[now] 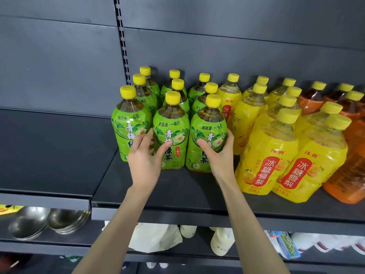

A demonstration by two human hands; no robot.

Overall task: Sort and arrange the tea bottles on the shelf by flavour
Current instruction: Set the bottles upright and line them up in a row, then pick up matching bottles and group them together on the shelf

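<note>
Head view: two bare forearms reach up to a dark grey store rack.
Back panel point(217, 46): dark grey, with a slotted upright just left of the bottles.
Shelf point(177, 196): dark board; every bottle on it stands upright.
Pear drink bottles point(268, 155): yellow labels and yellow caps, in rows just right of the green block; the two front ones stand nearest the shelf edge.
Green tea bottles point(175, 89): nine with yellow caps, in three rows of three running front to back at the left end of the shelf.
Orange bottles point(349, 175): far right, beside and behind the yellow ones, partly cut off by the frame edge.
Middle front green bottle point(171, 123): in the front row, between its two neighbours.
Right front green bottle point(207, 127): just beside the pear drinks.
Left hand point(144, 161): grips the middle front green bottle, thumb across the label and fingers curled into the gap on its left side.
Right hand point(221, 157): grips the right front green bottle, thumb on the label and fingers curled round its right side.
Steel bowls point(29, 222): stacked on the lower shelf at left.
White bags point(158, 238): on the lower shelf beneath the forearms.
</note>
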